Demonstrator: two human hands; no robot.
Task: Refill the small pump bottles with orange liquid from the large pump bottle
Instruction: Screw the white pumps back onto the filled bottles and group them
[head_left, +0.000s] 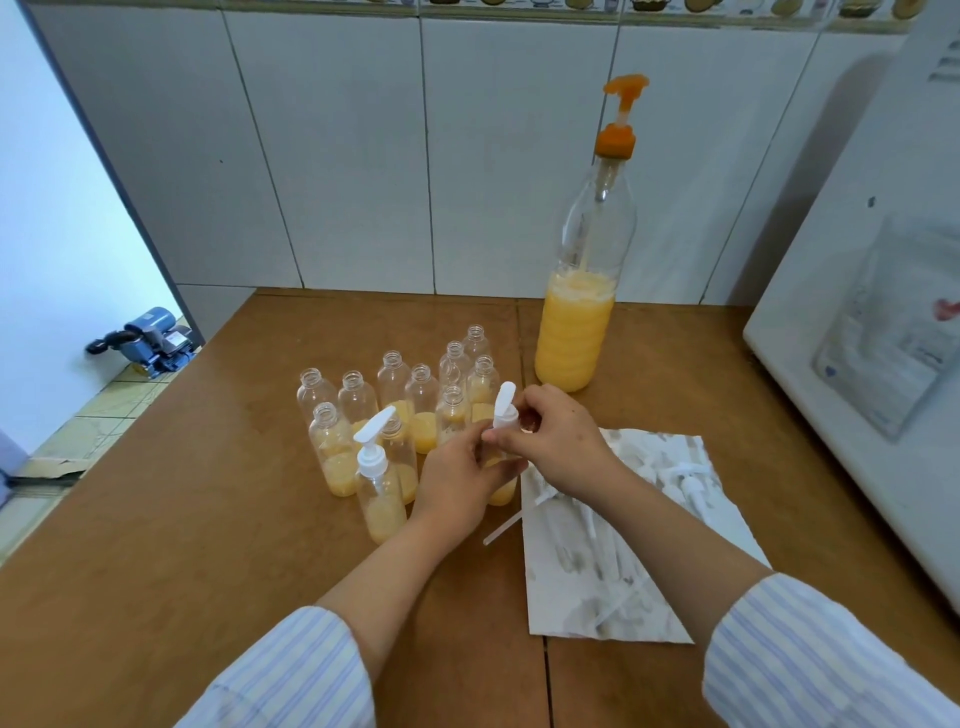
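While I work at the brown bench (208, 519), the large pump bottle (576, 332) stands upright at its back by the tiled wall, and I place everything else from it. Orange liquid fills roughly its lower third; its orange pump head is raised, out of my way until needed, I judge.

Nearer me and to the right of that bottle lies a white paper sheet (613, 582) holding the spare white pumps, kept off the bench surface, probably for cleanliness. They blur into the paper, so I cannot count them.

Nearer me and to the left of the large bottle stands the cluster of small pump bottles (395, 384), about ten, uncapped, each with a little orange at the bottom. One finished small bottle (382, 493) stands nearest me, already wearing a white pump.

Directly in front of the large bottle, my left hand (457, 478) wraps around another small bottle to steady it; my fingers are clamped on it and hide most of it. My right hand (556, 441) pinches the collar of a white pump head (505, 405) on that bottle's neck, apparently screwing it on. Whether the threads are seated is hidden. A loose white tube (501, 529) lies beside the paper's edge.
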